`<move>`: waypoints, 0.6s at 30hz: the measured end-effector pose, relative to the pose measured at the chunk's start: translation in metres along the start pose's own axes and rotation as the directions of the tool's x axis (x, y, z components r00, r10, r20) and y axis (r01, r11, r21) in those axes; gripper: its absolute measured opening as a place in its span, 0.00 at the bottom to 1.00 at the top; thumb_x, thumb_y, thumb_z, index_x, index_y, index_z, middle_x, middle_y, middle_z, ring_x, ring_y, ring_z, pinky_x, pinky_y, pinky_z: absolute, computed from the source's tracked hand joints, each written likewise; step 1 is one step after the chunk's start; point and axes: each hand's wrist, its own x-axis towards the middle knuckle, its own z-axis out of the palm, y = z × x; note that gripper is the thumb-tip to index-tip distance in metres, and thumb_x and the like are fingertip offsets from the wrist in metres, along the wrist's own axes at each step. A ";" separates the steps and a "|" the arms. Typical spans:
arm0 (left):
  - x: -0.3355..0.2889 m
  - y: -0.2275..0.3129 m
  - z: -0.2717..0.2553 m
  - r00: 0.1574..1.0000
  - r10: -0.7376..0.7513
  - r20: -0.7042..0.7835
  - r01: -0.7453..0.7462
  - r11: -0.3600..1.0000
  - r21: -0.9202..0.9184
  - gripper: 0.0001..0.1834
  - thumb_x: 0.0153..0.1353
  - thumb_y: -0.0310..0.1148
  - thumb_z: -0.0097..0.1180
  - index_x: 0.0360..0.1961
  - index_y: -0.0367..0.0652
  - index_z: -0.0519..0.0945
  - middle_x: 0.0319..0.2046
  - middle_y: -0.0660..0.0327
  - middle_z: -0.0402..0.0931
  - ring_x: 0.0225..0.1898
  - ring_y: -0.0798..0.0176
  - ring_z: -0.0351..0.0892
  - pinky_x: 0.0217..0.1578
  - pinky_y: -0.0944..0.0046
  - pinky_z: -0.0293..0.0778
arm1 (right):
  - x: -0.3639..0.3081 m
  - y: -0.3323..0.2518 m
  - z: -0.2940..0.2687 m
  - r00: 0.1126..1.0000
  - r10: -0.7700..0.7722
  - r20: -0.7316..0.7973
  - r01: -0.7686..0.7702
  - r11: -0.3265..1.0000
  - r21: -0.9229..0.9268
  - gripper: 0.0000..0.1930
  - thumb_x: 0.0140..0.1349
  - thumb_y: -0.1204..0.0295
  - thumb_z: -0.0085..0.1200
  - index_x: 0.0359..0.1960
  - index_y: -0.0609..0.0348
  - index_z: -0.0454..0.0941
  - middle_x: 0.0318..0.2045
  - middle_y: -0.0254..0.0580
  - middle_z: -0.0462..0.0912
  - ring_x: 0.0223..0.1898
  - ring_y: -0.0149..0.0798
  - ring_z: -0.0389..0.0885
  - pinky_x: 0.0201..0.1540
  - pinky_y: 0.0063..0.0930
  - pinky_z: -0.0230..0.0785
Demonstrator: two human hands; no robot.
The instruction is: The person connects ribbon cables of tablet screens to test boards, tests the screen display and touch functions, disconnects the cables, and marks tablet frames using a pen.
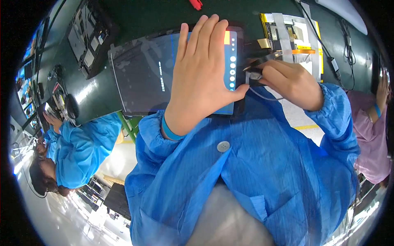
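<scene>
The light is bright and even. Glare lies on the green counter (96, 92) and on the pale floor (61, 221) at the lower left. Straight edges bend near the black round rim, where details are blurred.

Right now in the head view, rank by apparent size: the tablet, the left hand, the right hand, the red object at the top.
1. tablet
2. left hand, though it is nearer the camera
3. right hand
4. red object
</scene>
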 end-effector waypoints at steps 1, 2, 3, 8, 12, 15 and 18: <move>0.001 0.001 0.000 1.000 -0.001 0.001 0.001 1.000 0.000 0.53 0.29 0.44 0.73 0.58 0.35 0.61 0.57 0.47 0.62 0.63 0.48 0.57 0.66 0.46 0.43 | 0.001 -0.005 0.000 0.999 0.021 -0.038 -0.019 0.998 0.052 0.11 0.53 0.73 0.54 0.36 0.61 0.69 0.35 0.45 0.77 0.32 0.43 0.80 0.32 0.32 0.75; 0.001 0.002 0.000 1.000 0.002 0.003 -0.002 1.000 -0.001 0.53 0.29 0.44 0.73 0.58 0.35 0.61 0.57 0.47 0.62 0.63 0.48 0.57 0.66 0.46 0.43 | 0.000 -0.011 0.000 0.996 0.044 -0.076 -0.036 0.994 0.104 0.10 0.54 0.73 0.54 0.35 0.61 0.68 0.33 0.45 0.77 0.30 0.44 0.80 0.30 0.33 0.74; 0.000 -0.001 -0.001 1.000 -0.004 0.016 0.004 1.000 0.006 0.55 0.29 0.45 0.73 0.59 0.35 0.60 0.59 0.47 0.60 0.64 0.48 0.55 0.66 0.46 0.43 | -0.001 -0.014 -0.002 0.997 0.034 -0.074 -0.026 0.994 0.107 0.10 0.54 0.73 0.54 0.35 0.61 0.68 0.33 0.45 0.77 0.30 0.44 0.80 0.30 0.33 0.74; -0.015 -0.012 -0.022 0.999 -0.011 -0.033 0.009 0.998 -0.061 0.63 0.30 0.50 0.72 0.66 0.37 0.51 0.65 0.48 0.53 0.68 0.46 0.48 0.66 0.43 0.38 | -0.009 -0.029 -0.023 0.890 0.441 0.117 -0.424 0.705 0.568 0.06 0.62 0.70 0.50 0.32 0.59 0.68 0.24 0.45 0.73 0.26 0.43 0.75 0.29 0.33 0.67; -0.048 -0.051 -0.054 0.981 -0.096 -0.166 0.104 0.994 0.039 0.58 0.43 0.58 0.63 0.67 0.36 0.49 0.67 0.48 0.50 0.69 0.45 0.44 0.66 0.44 0.36 | -0.014 -0.031 -0.021 0.861 0.457 0.223 -0.413 0.370 0.832 0.12 0.67 0.69 0.43 0.27 0.62 0.69 0.25 0.43 0.71 0.26 0.42 0.71 0.33 0.29 0.63; -0.079 -0.078 -0.068 0.865 -0.381 -0.326 0.385 0.921 -0.055 0.39 0.57 0.46 0.56 0.65 0.38 0.57 0.63 0.51 0.58 0.66 0.51 0.54 0.65 0.54 0.44 | -0.008 -0.033 -0.006 0.881 0.470 0.059 -0.381 0.629 0.678 0.09 0.62 0.71 0.49 0.26 0.61 0.71 0.25 0.43 0.72 0.27 0.43 0.72 0.31 0.32 0.65; -0.103 -0.113 -0.069 0.806 -0.490 -0.333 0.480 0.869 -0.118 0.30 0.62 0.41 0.50 0.62 0.38 0.62 0.60 0.51 0.63 0.64 0.53 0.58 0.64 0.58 0.46 | 0.001 -0.038 0.007 0.874 0.466 -0.140 -0.408 0.859 0.309 0.06 0.54 0.72 0.55 0.25 0.59 0.72 0.25 0.41 0.71 0.29 0.44 0.74 0.31 0.34 0.67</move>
